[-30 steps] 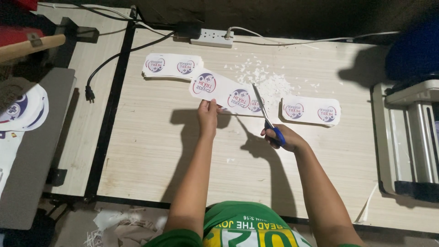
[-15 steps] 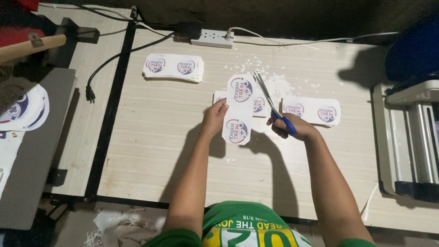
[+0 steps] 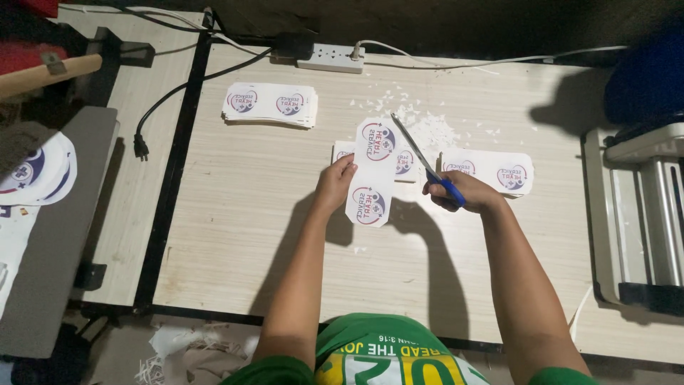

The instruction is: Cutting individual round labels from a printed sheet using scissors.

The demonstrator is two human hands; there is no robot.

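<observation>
Now, printed sheet [image 3: 373, 171] pinched in left hand [image 3: 335, 182], right hand [image 3: 463, 192] gripping scissors [image 3: 420, 158].

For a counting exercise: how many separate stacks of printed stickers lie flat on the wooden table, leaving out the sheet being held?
3: one stack at upper left, one partly behind the held sheet, one beyond the right hand. More may be hidden.

White label sheet [image 3: 373, 173] held upright lengthwise, blue-handled scissors [image 3: 426, 161] at its edge
</observation>
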